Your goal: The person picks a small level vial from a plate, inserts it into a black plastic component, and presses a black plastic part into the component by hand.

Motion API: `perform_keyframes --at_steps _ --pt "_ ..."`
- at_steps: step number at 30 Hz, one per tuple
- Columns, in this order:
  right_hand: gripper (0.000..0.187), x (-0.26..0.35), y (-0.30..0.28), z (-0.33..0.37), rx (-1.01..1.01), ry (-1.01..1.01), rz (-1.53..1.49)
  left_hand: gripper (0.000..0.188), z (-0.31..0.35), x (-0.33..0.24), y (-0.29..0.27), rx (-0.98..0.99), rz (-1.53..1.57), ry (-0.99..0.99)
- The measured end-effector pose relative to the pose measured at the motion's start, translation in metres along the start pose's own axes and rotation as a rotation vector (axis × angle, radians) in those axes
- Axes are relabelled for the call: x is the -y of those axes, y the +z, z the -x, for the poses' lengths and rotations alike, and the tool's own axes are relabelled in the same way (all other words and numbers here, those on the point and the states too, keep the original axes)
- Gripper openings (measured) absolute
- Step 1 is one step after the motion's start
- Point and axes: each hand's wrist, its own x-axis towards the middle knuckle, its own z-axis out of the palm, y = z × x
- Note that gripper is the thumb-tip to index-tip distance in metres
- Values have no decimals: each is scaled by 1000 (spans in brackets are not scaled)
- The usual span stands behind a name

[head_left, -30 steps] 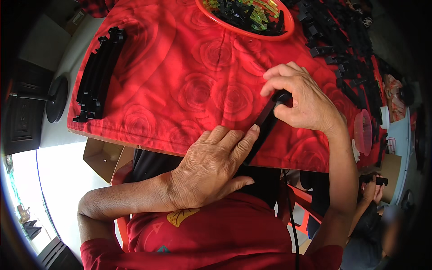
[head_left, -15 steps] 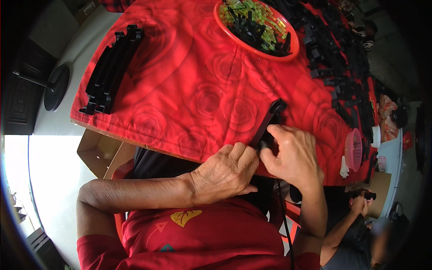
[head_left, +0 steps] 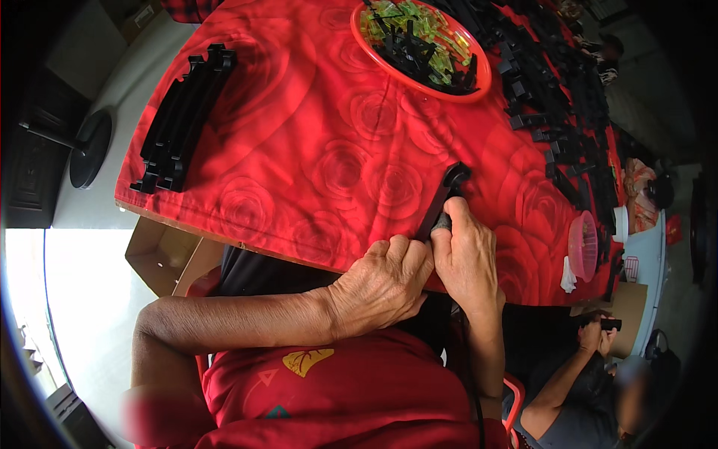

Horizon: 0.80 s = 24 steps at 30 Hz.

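A long black plastic part [head_left: 435, 203] with a hooked far end lies at the table's near edge, slanting up and to the right. My left hand [head_left: 383, 278] is closed around its near end, knuckles up. At the part's right side, my right hand [head_left: 470, 258] is closed on it, with the index finger reaching along toward the hooked end. Something dark grey shows at the right thumb's tip; whether it is a finger cover or a loose piece I cannot tell. My palms hide the part's lower end.
Several similar black parts [head_left: 183, 123] lie together at the left. An orange-red plate [head_left: 479, 88] holds yellow-green and black strips. Many black pieces [head_left: 550, 105] are heaped at the right, near a pink basket [head_left: 583, 247]. A co-worker's hands [head_left: 594, 337] hold a black piece at lower right.
My right hand has turned and drawn in toward the left, its fingers now lying more along the black part. My left hand keeps its hold.
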Motion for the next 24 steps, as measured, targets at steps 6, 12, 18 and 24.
perform_keyframes --at_steps 6,12,18,24 --pt "11 -4 5 4 -51 8 -100 37 -1 -1 8 -39 -99 16" --pt "15 -3 3 4 -28 1 -86 29 -1 -1 7 -87 -80 22" --pt "18 -2 2 5 -8 3 -64 26 0 -1 12 -94 -82 18" --pt "18 -5 4 5 -6 -3 -61 26 -1 -1 11 -105 -82 12"
